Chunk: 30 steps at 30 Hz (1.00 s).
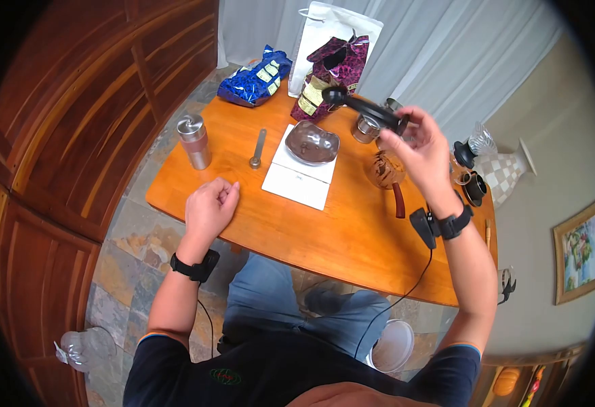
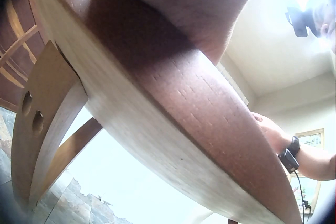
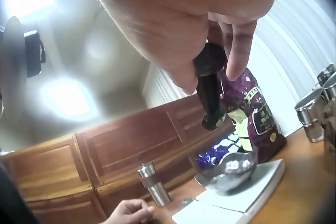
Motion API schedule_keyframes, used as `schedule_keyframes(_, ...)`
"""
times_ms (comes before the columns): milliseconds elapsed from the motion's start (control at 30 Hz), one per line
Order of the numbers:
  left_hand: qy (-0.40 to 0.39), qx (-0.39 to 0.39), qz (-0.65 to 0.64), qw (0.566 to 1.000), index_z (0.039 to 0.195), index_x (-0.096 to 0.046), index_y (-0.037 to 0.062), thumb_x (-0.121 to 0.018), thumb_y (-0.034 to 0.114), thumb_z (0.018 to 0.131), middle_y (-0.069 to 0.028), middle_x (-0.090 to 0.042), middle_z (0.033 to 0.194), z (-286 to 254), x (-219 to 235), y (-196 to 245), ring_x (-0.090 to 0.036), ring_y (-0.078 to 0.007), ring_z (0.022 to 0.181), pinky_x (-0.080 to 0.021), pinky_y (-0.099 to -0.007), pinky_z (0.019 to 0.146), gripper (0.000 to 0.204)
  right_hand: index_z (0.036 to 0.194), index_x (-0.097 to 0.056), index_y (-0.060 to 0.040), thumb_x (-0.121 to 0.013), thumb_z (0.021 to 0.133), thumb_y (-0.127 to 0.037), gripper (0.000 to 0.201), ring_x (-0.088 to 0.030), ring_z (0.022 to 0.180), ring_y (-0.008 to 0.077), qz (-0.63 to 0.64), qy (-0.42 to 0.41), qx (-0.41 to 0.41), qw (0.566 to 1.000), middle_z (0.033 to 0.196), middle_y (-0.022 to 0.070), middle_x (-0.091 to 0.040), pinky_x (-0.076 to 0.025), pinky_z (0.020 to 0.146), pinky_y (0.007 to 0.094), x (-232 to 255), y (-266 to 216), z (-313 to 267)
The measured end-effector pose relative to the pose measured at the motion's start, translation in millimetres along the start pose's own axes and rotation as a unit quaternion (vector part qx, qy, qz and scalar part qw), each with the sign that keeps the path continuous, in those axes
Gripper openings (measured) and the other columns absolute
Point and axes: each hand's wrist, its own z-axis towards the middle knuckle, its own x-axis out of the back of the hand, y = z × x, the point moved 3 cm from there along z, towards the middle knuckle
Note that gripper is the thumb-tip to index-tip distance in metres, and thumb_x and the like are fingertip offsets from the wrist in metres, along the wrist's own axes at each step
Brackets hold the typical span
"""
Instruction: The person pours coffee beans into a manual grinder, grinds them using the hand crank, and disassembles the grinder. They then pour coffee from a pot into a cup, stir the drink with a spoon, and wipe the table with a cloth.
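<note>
My right hand [image 1: 423, 154] is raised over the right half of the table, pinching a black crank handle [image 1: 370, 110] with a round knob at its far end. Thumb and fingertips grip the handle's near end, as the right wrist view also shows. On the table's front left edge rests my left hand [image 1: 210, 205], fingers loosely curled around nothing. A steel hand grinder [image 1: 195, 144] with a brown band stands beyond it, and a metal measuring spoon [image 1: 259, 146] lies nearby. Between the hands, a glossy dark bowl [image 1: 312, 141] sits on a white scale [image 1: 296, 190].
A blue bag [image 1: 256, 83], a purple bag [image 1: 346, 68] and a white paper bag [image 1: 303, 51] stand at the back. Below the right hand are a steel cup [image 1: 365, 129] and a brown pot [image 1: 383, 171] with a red-brown handle. A black cup [image 1: 475, 188] sits far right.
</note>
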Motion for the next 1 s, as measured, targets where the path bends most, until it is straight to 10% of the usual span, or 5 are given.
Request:
schedule_keyframes(300,0.009,-0.001,-0.009,1.000,0.071,-0.062,0.0052,-0.072,0.023,0.091,-0.0089,-0.059,0.061,0.0,0.1,-1.2,-0.061,-0.0283,0.057,-0.047,-0.0393,0.053,0.028,0.118,-0.069,-0.0061,-0.085,0.082,-0.023,0.043,-0.069,0.089,0.0198,-0.215,0.045,0.045,0.974,0.108,0.0097,-0.073,-0.057,0.077,0.0325,-14.5,-45.8,50.7)
schedule_keyframes(467,0.007,0.000,-0.016,1.000,0.072,-0.063,0.0054,-0.072,0.023,0.091,-0.0089,-0.060,0.061,-0.2,0.6,-2.2,-0.061,-0.0282,0.057,-0.047,-0.0391,0.053,0.028,0.121,-0.066,-0.0095,-0.080,0.083,-0.016,0.041,-0.067,0.100,0.0301,-0.350,0.016,0.268,0.897,0.111,0.0087,-0.068,-0.056,0.082,0.0389,-41.2,-61.7,57.0)
schedule_keyframes(1000,0.002,-0.014,-0.043,0.999,0.073,-0.064,0.0069,-0.075,0.021,0.090,-0.0070,-0.060,0.061,0.9,1.6,-8.4,-0.062,-0.0253,0.057,-0.047,-0.0370,0.052,0.025,0.124,-0.064,-0.0103,-0.072,0.072,-0.002,0.053,-0.056,0.117,0.0257,-0.558,-0.157,0.423,0.696,0.138,0.0033,-0.058,-0.048,0.101,0.0362,-78.4,-63.3,73.2)
